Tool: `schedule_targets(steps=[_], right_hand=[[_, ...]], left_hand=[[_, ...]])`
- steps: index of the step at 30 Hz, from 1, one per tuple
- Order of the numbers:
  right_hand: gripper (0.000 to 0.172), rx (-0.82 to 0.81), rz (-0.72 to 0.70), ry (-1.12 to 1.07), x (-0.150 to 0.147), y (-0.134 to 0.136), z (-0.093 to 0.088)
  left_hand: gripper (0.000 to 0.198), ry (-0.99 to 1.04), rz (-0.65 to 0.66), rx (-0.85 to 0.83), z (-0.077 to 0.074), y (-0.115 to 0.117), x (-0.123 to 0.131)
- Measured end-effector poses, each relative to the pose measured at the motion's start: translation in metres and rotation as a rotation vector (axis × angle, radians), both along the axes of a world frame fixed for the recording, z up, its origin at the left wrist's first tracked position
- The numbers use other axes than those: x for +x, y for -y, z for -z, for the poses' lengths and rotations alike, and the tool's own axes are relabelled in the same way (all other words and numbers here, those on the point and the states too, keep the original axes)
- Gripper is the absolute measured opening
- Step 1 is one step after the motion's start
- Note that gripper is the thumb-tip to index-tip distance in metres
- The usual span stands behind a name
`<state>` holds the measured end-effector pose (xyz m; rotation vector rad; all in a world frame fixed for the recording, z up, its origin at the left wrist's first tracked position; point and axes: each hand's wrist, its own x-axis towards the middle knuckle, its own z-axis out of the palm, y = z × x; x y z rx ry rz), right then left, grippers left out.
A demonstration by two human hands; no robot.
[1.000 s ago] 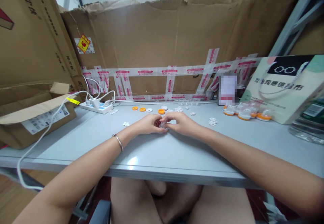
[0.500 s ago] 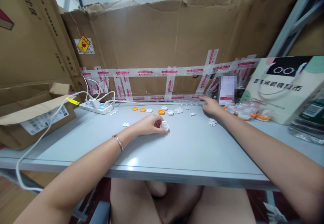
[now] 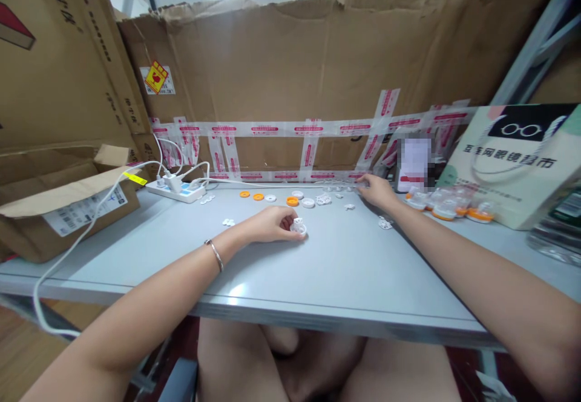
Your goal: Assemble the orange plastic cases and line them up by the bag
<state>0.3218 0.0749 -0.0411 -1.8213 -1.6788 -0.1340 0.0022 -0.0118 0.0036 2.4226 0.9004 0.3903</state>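
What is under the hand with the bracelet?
The left grip rests on the table, fingers curled on a small white ring. Anything beneath the palm is covered.

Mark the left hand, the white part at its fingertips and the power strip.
left hand [image 3: 267,225]: head view, back of the hand.
white part [image 3: 298,229]: head view, its round rim.
power strip [image 3: 179,192]: head view, its top face.

Left hand [image 3: 272,225] holds a white cap [image 3: 298,228]; right hand [image 3: 374,189] rests farther back
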Motion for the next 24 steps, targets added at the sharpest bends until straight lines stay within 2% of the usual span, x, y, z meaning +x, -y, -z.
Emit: schedule_targets(steps=[4,8,11,14,17,20,24], right_hand=[[0.023,0.027,0.027,-0.021,-0.001,0.005,-0.012],[0.026,0.123,0.013,-0.139,-0.019,0.021,-0.035],[0.027,0.151,-0.281,-0.339,-0.051,0.045,-0.052],[0.029,-0.049,-0.608,-0.471,-0.088,0.073,-0.061],[0.028,-0.197,-0.823,-0.499,-0.113,0.094,-0.063],[0.025,-0.236,-0.922,-0.447,-0.120,0.101,-0.062],[0.025,-0.230,-0.924,-0.443,-0.120,0.100,-0.060]], left_hand=[[0.040,0.007,0.005,0.015,0.002,-0.001,0.000],[0.040,0.006,-0.010,0.036,0.004,-0.001,0.001],[0.038,0.023,-0.012,0.039,0.006,0.000,0.002],[0.036,0.042,-0.012,0.061,0.006,0.002,0.004],[0.035,0.040,-0.020,0.084,0.005,0.002,0.005],[0.035,0.024,-0.019,0.097,0.006,0.002,0.005],[0.035,0.019,-0.014,0.100,0.007,0.000,0.005]])
